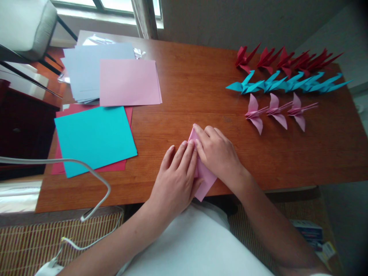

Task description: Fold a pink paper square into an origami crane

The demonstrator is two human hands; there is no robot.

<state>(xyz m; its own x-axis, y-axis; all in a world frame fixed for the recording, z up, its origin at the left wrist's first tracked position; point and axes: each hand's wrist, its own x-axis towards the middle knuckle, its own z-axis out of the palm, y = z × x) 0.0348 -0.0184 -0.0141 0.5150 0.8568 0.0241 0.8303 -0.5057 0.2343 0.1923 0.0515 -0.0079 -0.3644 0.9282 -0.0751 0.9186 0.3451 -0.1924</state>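
A partly folded pink paper (204,180) lies at the near edge of the wooden table (186,88), one corner hanging over the edge. My left hand (175,178) lies flat on its left side, fingers stretched out and together. My right hand (217,151) presses down on its upper right part, fingers flat along a crease. Both hands touch each other over the paper, which is mostly hidden beneath them.
Flat sheets lie at the left: turquoise (94,138) over red, pink (129,82), pale blue-grey (86,69). Finished paper cranes stand in rows at the right: red (287,59), turquoise (287,83), three pink (277,111). A white cable (94,172) loops over the near left edge.
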